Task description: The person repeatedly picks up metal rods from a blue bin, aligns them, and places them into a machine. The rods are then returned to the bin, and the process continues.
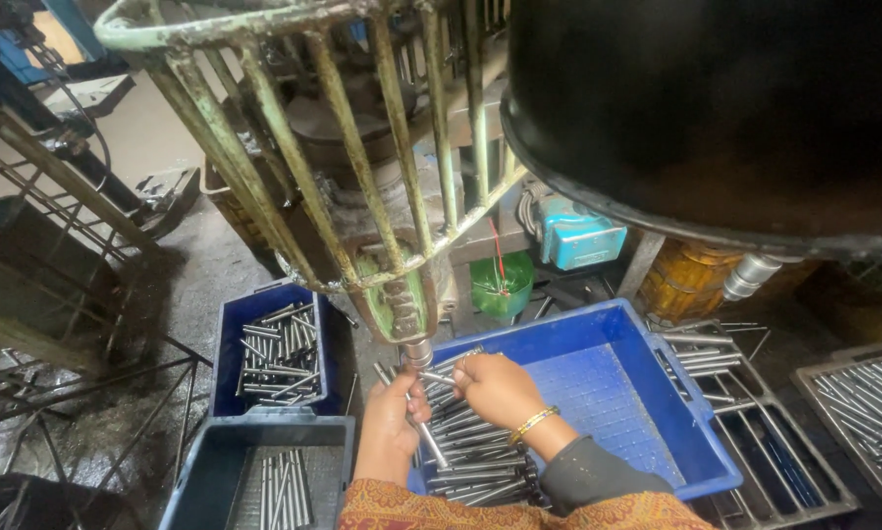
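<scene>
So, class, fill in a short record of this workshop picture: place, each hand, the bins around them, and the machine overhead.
Place: a grimy metal workshop, seen from above.
Left hand: grip closed on a metal rod, under the machine's round tip.
Right hand: fingers at another rod beside that tip.
Large blue bin: a pile of rods at its near end.
Small blue bin: more rods.
Grey bin: a few rods.
Overhead: green barred guard.
</scene>
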